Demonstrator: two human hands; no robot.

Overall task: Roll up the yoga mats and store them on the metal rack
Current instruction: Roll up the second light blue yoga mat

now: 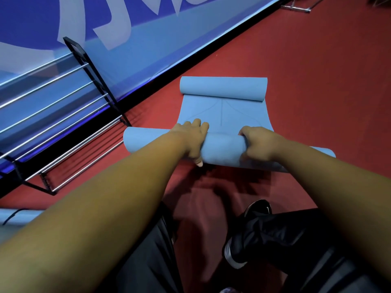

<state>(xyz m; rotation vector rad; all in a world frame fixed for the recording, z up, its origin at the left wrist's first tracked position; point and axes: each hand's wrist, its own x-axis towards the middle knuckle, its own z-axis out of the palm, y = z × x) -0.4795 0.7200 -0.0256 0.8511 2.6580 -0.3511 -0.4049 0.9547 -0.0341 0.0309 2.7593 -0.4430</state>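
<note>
- The yoga mat (pixel 224 115) is pale blue, with thin guide lines on its flat middle stretch.
- It lies on the red floor (pixel 317 81), just beside the metal rack (pixel 100 85), and both of its ends are rolled.
- The far roll lies loose.
- The left hand (pixel 190 138) and right hand (pixel 258 142) grip the near roll, fingers curled over its top.

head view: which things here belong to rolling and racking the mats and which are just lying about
Part of the job:
yoga mat, partly rolled
left hand and right hand, both gripping its near roll
metal rack, on the left

Just lying about:
black cable, lower left
metal frame, top right
</note>
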